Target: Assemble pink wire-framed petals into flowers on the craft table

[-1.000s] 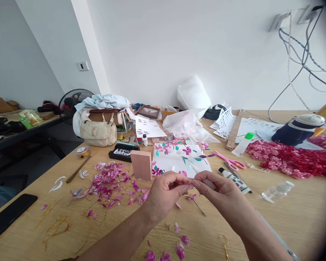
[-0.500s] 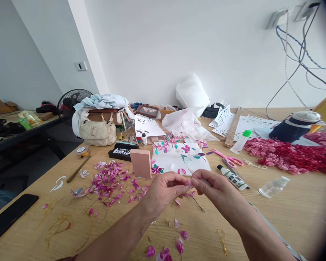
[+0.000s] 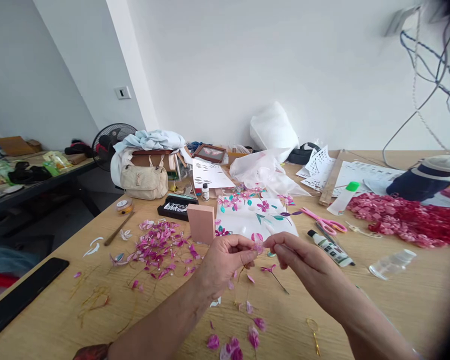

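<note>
My left hand point(image 3: 228, 260) pinches a pale pink petal point(image 3: 258, 246) between thumb and fingertips, above the wooden table. Close at its right side, my right hand point(image 3: 300, 257) has its fingers bent together, the tips at the petal's edge. Whether anything small is between those fingers is hidden. Below the hands lie a dark-stemmed pink flower piece point(image 3: 270, 269) and loose magenta petals point(image 3: 253, 336). Left of them spreads a heap of magenta petals point(image 3: 161, 245) with thin wires. A white sheet with flower pieces point(image 3: 240, 217) lies behind the hands.
A pinkish block point(image 3: 201, 224) stands behind my left hand. To the right are pink scissors point(image 3: 324, 221), a black-capped glue bottle point(image 3: 332, 249), a green-capped bottle point(image 3: 343, 199), a clear bottle point(image 3: 392, 265) and pink-red flower strands point(image 3: 390, 220). A phone point(image 3: 26, 297) lies at the left edge.
My right hand's fingertips have drawn slightly away from the left hand's, and more of the petal shows. The camera has turned a little left, shifting the scene to the right.
</note>
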### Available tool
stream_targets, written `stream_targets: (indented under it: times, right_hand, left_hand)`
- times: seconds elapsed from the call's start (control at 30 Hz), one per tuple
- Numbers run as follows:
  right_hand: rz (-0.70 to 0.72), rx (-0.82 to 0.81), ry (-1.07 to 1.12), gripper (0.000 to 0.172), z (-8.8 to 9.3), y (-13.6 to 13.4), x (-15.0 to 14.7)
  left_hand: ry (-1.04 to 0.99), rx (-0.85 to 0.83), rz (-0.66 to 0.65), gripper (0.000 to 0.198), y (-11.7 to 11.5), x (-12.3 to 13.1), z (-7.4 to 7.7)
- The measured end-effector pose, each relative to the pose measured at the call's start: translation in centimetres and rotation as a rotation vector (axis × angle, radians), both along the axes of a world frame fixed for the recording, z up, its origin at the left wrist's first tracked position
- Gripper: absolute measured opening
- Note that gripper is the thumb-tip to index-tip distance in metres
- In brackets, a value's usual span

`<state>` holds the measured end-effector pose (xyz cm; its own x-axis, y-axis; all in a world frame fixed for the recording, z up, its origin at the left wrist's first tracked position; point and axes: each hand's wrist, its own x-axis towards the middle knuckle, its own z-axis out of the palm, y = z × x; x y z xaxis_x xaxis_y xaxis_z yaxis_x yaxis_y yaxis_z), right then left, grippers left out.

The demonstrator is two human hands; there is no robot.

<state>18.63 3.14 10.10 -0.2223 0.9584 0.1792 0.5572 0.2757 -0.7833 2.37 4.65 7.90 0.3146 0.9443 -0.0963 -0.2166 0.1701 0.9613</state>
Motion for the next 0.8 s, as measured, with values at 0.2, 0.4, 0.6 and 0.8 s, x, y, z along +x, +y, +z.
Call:
stream_targets:
  times: [0.2, 0.4, 0.6, 0.8]
  right_hand:
    - [-0.112, 0.167, -0.122, 0.026, 0.7, -1.6, 0.8]
    - [-0.216, 0.421, -0.204, 0.012, 0.9, -2.4, 0.4]
    - [-0.234, 0.594, -0.217, 0.010, 0.5, -2.2, -0.1]
    - [-0.209, 0.732, -0.279, 0.008, 0.5, -1.9, -1.0]
  left_hand:
    - [-0.091, 0.089, 0.116, 0.017, 0.2, 0.3, 0.4]
    - [-0.119, 0.104, 0.162, 0.014, 0.1, 0.7, 0.9]
    - [-0.095, 0.110, 0.182, 0.014, 0.1, 0.6, 1.0]
    - [-0.113, 0.109, 0.188, 0.012, 0.0, 0.7, 1.2]
